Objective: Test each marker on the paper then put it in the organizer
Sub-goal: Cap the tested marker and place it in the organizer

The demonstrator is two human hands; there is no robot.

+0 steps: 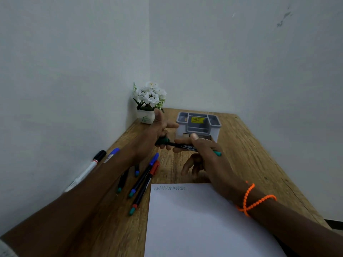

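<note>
Both hands hold a black marker with a green cap (178,145) level above the wooden table, just in front of the grey organizer (198,127). My left hand (159,132) grips the green cap end with its lower fingers, thumb raised. My right hand (202,154) pinches the barrel, whose teal tail sticks out to the right. A white sheet of paper (194,223) lies nearest me, with a zigzag scribble (169,188) at its top left. The organizer's compartments look empty.
Several capped markers (144,179) lie on the table left of the paper, partly under my left forearm. Two more (92,164) lie along the left wall. A small pot of white flowers (148,104) stands in the back corner. Walls close the left and back.
</note>
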